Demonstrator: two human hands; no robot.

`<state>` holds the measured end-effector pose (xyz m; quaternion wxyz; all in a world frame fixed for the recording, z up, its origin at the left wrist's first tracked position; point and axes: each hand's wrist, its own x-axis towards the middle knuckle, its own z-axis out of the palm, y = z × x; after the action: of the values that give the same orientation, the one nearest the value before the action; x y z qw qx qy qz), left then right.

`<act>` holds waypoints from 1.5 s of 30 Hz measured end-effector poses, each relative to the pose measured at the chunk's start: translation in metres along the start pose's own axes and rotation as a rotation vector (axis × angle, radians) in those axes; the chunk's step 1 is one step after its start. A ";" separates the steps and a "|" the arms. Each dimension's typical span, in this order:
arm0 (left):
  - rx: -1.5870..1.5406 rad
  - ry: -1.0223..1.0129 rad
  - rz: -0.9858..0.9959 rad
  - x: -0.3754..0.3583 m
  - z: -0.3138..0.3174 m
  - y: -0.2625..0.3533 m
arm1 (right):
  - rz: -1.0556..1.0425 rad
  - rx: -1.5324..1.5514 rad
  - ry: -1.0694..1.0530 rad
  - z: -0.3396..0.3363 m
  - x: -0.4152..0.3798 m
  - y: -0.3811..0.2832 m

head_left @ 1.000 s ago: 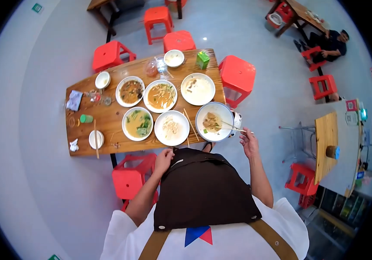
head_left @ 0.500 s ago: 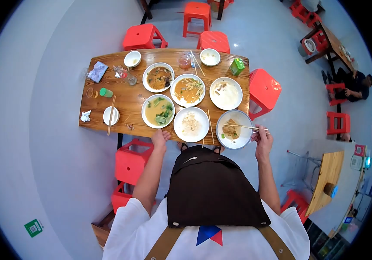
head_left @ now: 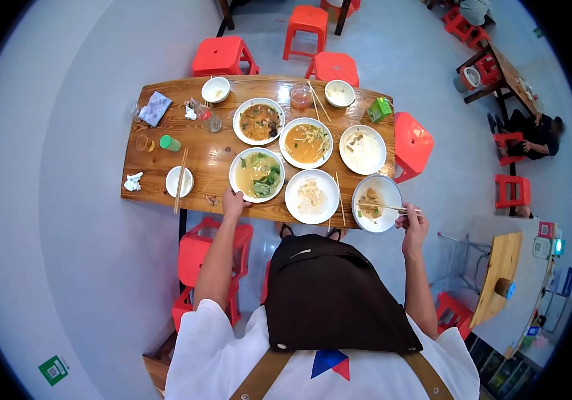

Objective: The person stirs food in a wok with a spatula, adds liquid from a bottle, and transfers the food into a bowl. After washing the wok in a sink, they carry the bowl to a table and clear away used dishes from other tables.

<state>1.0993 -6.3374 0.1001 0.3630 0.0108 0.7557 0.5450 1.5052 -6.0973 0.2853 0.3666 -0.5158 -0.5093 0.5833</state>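
My left hand [head_left: 234,202] is at the near-left rim of a white bowl of greens in pale broth [head_left: 257,175], its fingers closed on the edge. My right hand [head_left: 414,221] grips a pair of chopsticks [head_left: 389,208]. Their tips reach into a blue-rimmed bowl [head_left: 392,193] with some brown food and green bits at its bottom. Between the two hands sits a white bowl with pale scraps [head_left: 311,197]. Another pair of chopsticks [head_left: 341,200] lies just right of it.
Beyond are a noodle dish [head_left: 306,143], a dark saucy dish [head_left: 258,121] and a mostly finished white bowl [head_left: 362,149]. A small bowl [head_left: 179,181] with chopsticks stands left, near a green-capped jar [head_left: 170,143]. Red stools [head_left: 414,147] surround the wooden table [head_left: 216,153]. A seated person [head_left: 539,137] is far right.
My left hand has moved up and onto the rim of the greens bowl. My right hand still holds the chopsticks over the blue-rimmed bowl. The whole view has shifted slightly.
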 end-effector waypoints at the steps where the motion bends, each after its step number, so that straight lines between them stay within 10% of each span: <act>1: -0.012 0.012 0.023 -0.003 -0.002 0.003 | 0.008 0.000 0.016 0.002 -0.003 0.001; 9: 0.008 -0.122 0.084 -0.057 -0.012 0.073 | -0.025 0.085 0.173 0.007 -0.016 0.018; 23: -0.158 -0.464 0.106 -0.146 0.153 0.071 | -0.217 0.150 0.232 -0.045 -0.006 -0.013; 45: 0.415 -0.407 0.275 -0.219 0.250 0.118 | -0.042 0.324 0.150 -0.052 -0.010 0.030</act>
<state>1.3558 -6.1757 0.2798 0.4200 0.2953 0.7539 0.4099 1.5613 -6.1017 0.2606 0.4941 -0.4814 -0.3902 0.6098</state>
